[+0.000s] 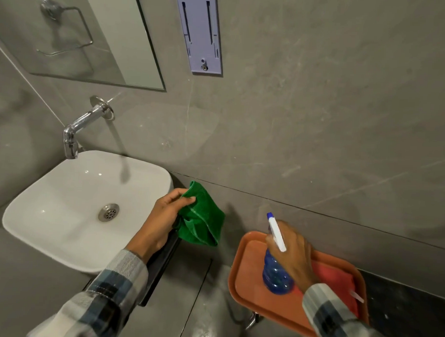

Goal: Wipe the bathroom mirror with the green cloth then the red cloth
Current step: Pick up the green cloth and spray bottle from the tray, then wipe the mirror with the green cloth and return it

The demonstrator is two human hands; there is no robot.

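Note:
My left hand [161, 216] grips a bunched green cloth [202, 220] to the right of the basin, below the mirror [77, 37] that hangs at the upper left. My right hand [293, 251] is closed around a blue spray bottle [275, 276] with a white nozzle pointing up and left; the bottle's base rests on or just above the orange tray [252, 295]. A red cloth [336, 280] lies folded in that tray, partly hidden behind my right wrist and sleeve.
A white basin [71, 206] with a chrome wall tap [76, 130] sits at the left. A lilac wall bracket [199, 31] is fixed right of the mirror. The tray stands on a dark counter [408, 306]. Grey tiled wall [319, 121] fills the background.

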